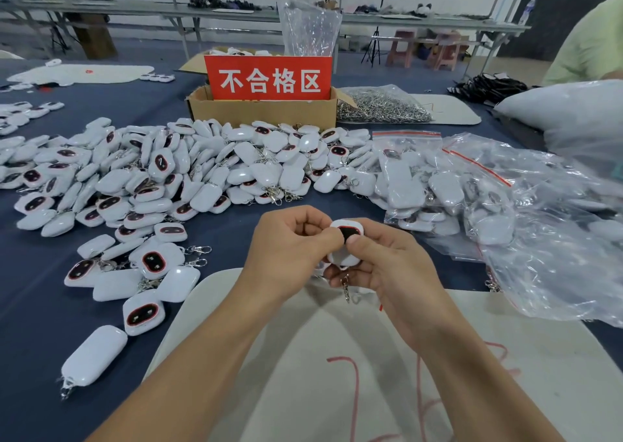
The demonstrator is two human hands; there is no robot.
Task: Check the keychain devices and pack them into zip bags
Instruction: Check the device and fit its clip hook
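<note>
Single head-worn wide-angle view, facing forward and down, close above left hand and right hand

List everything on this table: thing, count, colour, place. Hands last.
held device: one, white, dark red-rimmed face, centre.
loose devices: pile, uncountable, white, left and centre.
zip bags: many, clear with red strips, holding white devices, right.
cardboard box: one, brown, behind the pile.
sign: one, red, white characters, at the box.
metal clips: one bagful, silver, right of the box.
mat: one, off-white, red marks, under the arms.
left hand: pinches the held device.
right hand: grips it, thumb on its face.
</note>
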